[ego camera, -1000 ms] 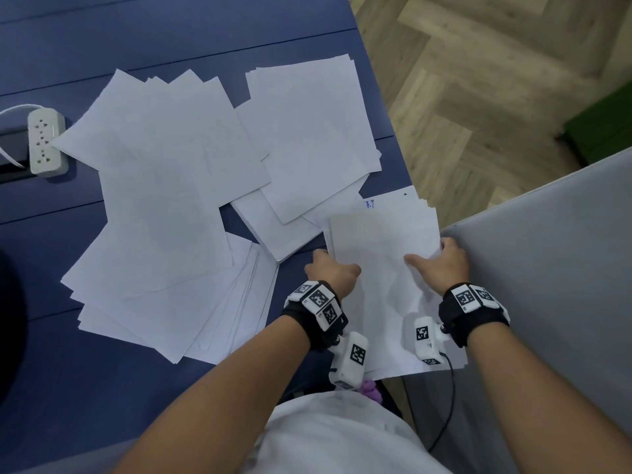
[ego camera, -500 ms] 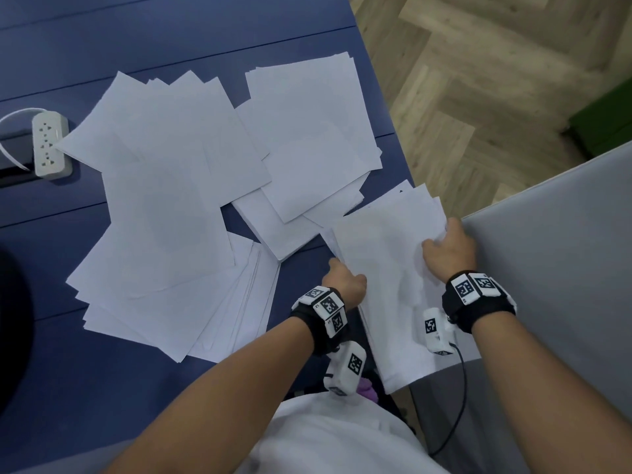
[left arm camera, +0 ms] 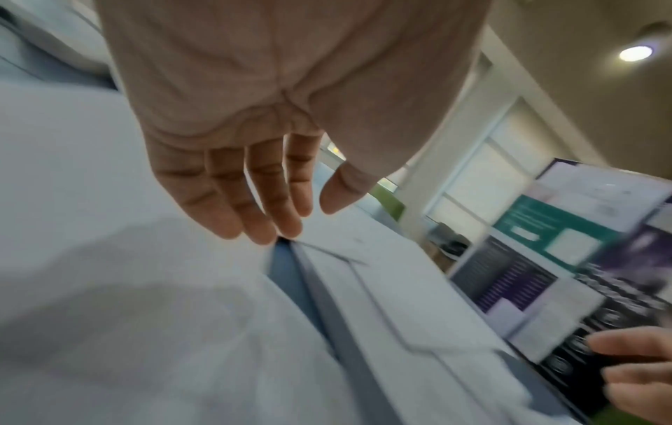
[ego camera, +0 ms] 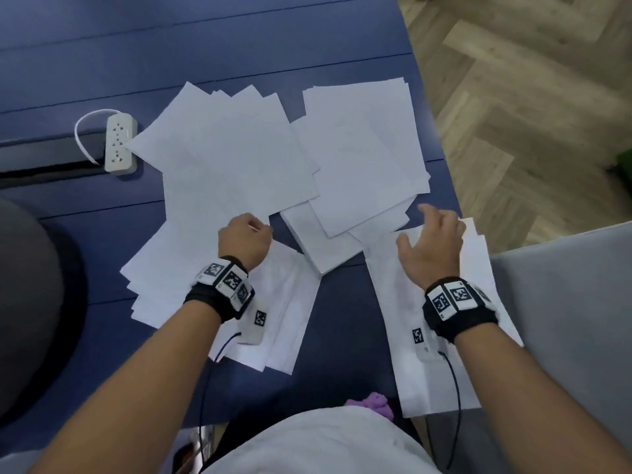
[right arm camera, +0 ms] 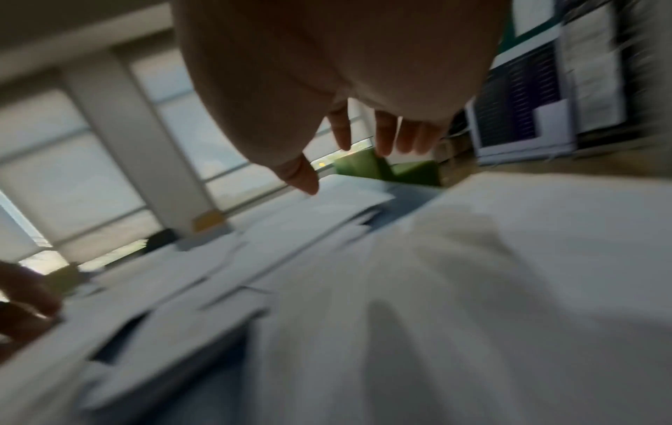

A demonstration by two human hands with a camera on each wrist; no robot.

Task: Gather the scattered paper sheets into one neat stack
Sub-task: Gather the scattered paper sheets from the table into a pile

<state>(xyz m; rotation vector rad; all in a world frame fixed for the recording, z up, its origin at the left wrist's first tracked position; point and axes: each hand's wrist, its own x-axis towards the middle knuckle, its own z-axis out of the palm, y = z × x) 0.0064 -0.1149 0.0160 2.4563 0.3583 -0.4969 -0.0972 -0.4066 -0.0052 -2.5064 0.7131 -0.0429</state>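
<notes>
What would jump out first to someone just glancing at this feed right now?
White paper sheets sprawl in overlapping fans across the middle of the blue table, far from one stack. At the near right edge lies a tidier pile, with the right hand open just above its far end, while the left hand hangs over the left spread, gripping nothing. A white power strip sits at the far left.

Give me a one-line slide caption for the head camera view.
Both hands, left and right, open above scattered paper sheets on a blue table.
</notes>
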